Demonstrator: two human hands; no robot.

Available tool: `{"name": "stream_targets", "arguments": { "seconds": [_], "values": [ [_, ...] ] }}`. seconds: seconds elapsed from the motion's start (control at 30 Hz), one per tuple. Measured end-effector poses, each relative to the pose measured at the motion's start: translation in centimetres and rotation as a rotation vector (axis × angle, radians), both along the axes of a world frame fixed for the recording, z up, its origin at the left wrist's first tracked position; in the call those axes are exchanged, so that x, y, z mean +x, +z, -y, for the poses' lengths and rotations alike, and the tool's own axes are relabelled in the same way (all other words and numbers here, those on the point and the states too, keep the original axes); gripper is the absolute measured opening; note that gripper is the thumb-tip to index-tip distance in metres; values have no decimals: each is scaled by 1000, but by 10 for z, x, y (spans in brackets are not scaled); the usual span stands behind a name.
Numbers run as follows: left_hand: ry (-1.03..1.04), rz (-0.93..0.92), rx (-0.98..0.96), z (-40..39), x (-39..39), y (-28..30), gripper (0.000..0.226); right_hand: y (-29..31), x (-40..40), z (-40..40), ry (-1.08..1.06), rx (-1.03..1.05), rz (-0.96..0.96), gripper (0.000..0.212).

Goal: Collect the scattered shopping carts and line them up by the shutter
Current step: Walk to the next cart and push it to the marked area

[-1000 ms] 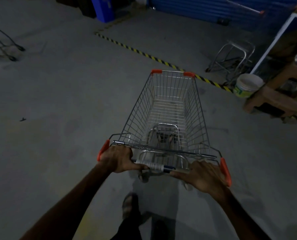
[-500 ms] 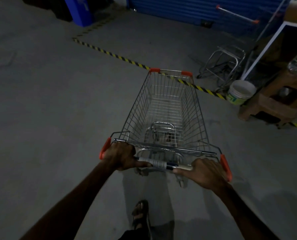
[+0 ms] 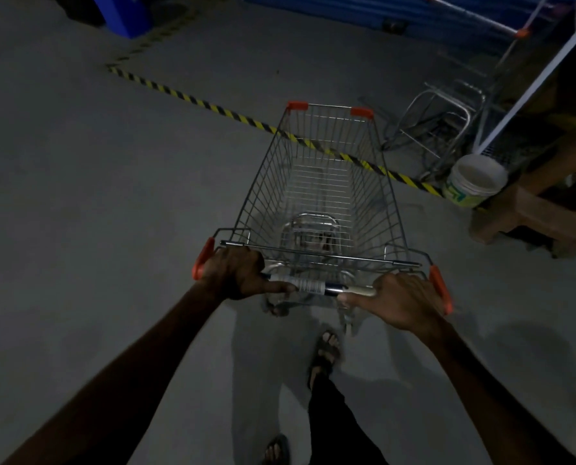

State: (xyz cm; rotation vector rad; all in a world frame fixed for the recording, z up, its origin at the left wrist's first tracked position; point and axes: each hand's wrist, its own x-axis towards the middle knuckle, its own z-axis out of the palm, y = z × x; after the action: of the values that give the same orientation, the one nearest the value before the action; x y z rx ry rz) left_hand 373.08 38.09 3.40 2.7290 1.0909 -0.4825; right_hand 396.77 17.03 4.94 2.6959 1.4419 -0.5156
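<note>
Gripping the push bar [image 3: 317,286] of a wire shopping cart [image 3: 323,193], the left hand [image 3: 238,275] and the right hand [image 3: 402,302] each have their fingers curled round the bar, one near each orange end cap; the empty cart stands on the concrete floor [image 3: 95,196] directly ahead of the person, its nose over the yellow-and-black hazard tape [image 3: 192,97] and pointing toward the blue shutter [image 3: 340,10] at the far edge of the view. Principal risk, as judged from this layout: the cart's front right corner could clip the bare metal cart frame [image 3: 437,129] lying just beside its path, or the white bucket [image 3: 474,181] near the wooden bench [image 3: 541,203], if the line of travel drifts rightward; a swivelling caster could cause exactly that drift. A second risk is the sandalled foot [image 3: 327,350] close behind the rear wheels, which a sudden stop could bring into contact with the undercarriage. Dim light makes small floor debris hard to see. Another cart handle [image 3: 478,16] shows against the shutter at upper right, and a blue bin [image 3: 125,11] stands at upper left, well apart from the path.
</note>
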Motion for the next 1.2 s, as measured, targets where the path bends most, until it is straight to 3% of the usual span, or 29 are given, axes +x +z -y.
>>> {"name": "stream_targets", "arguments": {
  "seconds": [0.17, 0.37, 0.57, 0.67, 0.8, 1.0, 1.2],
  "values": [
    [61, -37, -29, -81, 75, -2, 104, 9, 72, -86, 75, 13, -17, 77],
    [97, -10, -44, -179, 174, 3, 98, -3, 185, -191, 88, 52, -29, 96],
    [115, -28, -73, -270, 261, 4, 98, -5, 268, -283, 50, -8, 93, 111],
    [91, -32, -55, -320, 300, 4, 96, -3, 305, -330, 71, 7, 97, 106],
    [43, 1, -33, -397, 352, -7, 97, -5, 351, -394, 67, 86, 17, 81],
    [-22, 24, 35, -507, 435, -5, 101, -7, 427, -500, 27, 43, 47, 98],
    [-52, 3, 24, -607, 522, -10, 106, -4, 501, -587, -29, 51, 56, 98]
  ]
}}
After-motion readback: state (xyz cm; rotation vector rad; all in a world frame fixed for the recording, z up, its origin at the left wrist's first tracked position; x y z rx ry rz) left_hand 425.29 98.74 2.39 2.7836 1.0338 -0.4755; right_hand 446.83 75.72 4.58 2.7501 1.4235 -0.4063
